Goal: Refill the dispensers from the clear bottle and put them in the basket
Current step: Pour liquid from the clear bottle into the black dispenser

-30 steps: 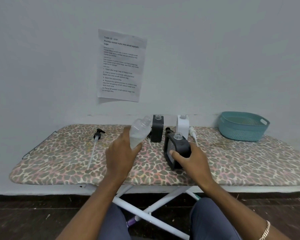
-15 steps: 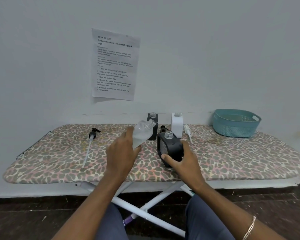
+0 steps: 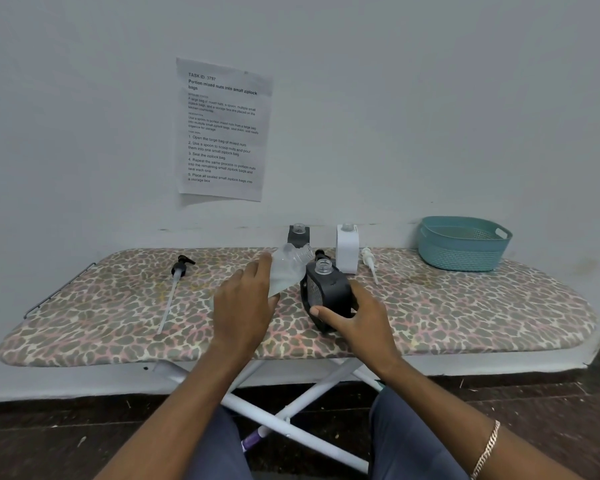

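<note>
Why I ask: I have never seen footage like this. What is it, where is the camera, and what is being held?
No machine here: a person works with bare hands. The picture comes from a camera on their head, looking down at a leopard-print ironing board. The left hand has its grip round a clear bottle, tilted toward the open neck of the near black dispenser, which the right hand holds on the board. By the wall stand a far black dispenser and a white dispenser, both uncapped. A black pump and a white pump lie loose. A teal basket sits at the right end.
</note>
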Tool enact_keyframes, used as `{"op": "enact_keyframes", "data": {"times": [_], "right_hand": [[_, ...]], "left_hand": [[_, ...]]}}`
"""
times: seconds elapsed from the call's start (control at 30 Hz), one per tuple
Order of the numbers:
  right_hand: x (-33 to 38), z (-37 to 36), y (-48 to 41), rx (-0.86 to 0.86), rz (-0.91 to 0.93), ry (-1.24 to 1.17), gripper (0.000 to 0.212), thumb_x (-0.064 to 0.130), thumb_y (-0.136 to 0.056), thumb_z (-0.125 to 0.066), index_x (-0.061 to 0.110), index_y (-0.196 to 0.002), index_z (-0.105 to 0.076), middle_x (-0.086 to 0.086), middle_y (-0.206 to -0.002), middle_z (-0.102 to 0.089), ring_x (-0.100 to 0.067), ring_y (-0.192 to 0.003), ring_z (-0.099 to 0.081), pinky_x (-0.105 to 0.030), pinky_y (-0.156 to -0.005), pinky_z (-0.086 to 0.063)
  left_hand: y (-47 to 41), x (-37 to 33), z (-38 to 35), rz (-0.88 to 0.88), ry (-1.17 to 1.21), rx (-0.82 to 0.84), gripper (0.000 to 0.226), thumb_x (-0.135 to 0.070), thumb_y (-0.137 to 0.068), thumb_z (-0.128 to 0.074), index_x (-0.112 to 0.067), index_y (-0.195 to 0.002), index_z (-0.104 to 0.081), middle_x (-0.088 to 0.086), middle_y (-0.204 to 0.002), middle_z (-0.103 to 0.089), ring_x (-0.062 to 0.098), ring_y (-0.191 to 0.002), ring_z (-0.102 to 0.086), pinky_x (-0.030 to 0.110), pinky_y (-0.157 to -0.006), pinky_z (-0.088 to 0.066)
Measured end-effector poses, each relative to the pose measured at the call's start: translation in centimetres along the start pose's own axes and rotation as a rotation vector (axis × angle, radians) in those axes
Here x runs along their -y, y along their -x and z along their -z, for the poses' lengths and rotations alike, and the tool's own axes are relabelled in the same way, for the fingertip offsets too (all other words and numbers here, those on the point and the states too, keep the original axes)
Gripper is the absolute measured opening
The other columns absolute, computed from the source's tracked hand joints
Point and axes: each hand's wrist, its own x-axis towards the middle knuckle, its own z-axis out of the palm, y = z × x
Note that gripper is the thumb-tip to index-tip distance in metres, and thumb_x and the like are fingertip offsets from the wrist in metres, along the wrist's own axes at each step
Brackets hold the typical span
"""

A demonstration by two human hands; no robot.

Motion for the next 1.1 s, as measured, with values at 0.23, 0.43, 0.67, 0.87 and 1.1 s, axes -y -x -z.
{"op": "enact_keyframes", "data": {"times": [0.23, 0.43, 0.67, 0.87, 1.1], "right_hand": [[0.04, -0.02, 0.01, -0.004, -0.004, 0.018, 0.052, 0.051, -0.079, -0.087, 0.032, -0.122, -0.065, 0.021, -0.107, -0.072, 0.007, -0.098, -0.066, -0.018, -0.082, -0.057], [0.59, -0.15, 0.28, -0.004, 0.003, 0.028, 0.049, 0.051, -0.078, -0.088, 0.034, -0.119, -0.066, 0.023, -0.104, -0.071, 0.014, -0.099, -0.062, -0.007, -0.079, -0.049], [0.65, -0.29, 0.34, -0.013, 0.01, 0.046, 0.046, 0.049, -0.078, -0.089, 0.031, -0.114, -0.067, 0.023, -0.101, -0.071, 0.019, -0.098, -0.06, -0.003, -0.076, -0.045], [0.38, -0.43, 0.33, -0.006, 0.008, 0.056, 0.052, 0.046, -0.079, -0.089, 0.025, -0.121, -0.069, 0.019, -0.104, -0.071, 0.022, -0.097, -0.058, -0.001, -0.075, -0.044], [0.38, -0.45, 0.36, 0.0, 0.006, 0.05, 0.051, 0.046, -0.079, -0.089, 0.026, -0.121, -0.068, 0.02, -0.106, -0.07, 0.022, -0.098, -0.058, -0.001, -0.076, -0.045]], "left_hand": [[-0.06, 0.16, -0.15, -0.003, -0.039, -0.009, 0.078, -0.026, -0.066, -0.098, -0.01, -0.132, -0.06, 0.01, -0.113, -0.075, 0.034, -0.091, -0.074, 0.047, -0.073, -0.061], [-0.09, 0.0, -0.16, 0.003, -0.06, -0.01, 0.076, -0.02, -0.069, -0.095, -0.012, -0.135, -0.058, 0.011, -0.118, -0.073, 0.036, -0.103, -0.071, 0.052, -0.085, -0.059], [-0.08, 0.11, -0.19, 0.021, -0.084, -0.003, 0.076, -0.011, -0.071, -0.091, -0.014, -0.139, -0.055, 0.012, -0.125, -0.07, 0.039, -0.111, -0.067, 0.056, -0.091, -0.055], [-0.1, -0.01, -0.11, 0.024, -0.103, -0.006, 0.075, -0.007, -0.072, -0.088, -0.016, -0.138, -0.056, 0.012, -0.126, -0.069, 0.038, -0.111, -0.066, 0.057, -0.091, -0.053], [-0.11, -0.16, -0.01, 0.037, -0.131, -0.016, 0.073, -0.004, -0.074, -0.083, -0.019, -0.14, -0.055, 0.009, -0.128, -0.067, 0.037, -0.113, -0.063, 0.056, -0.091, -0.049]]}}
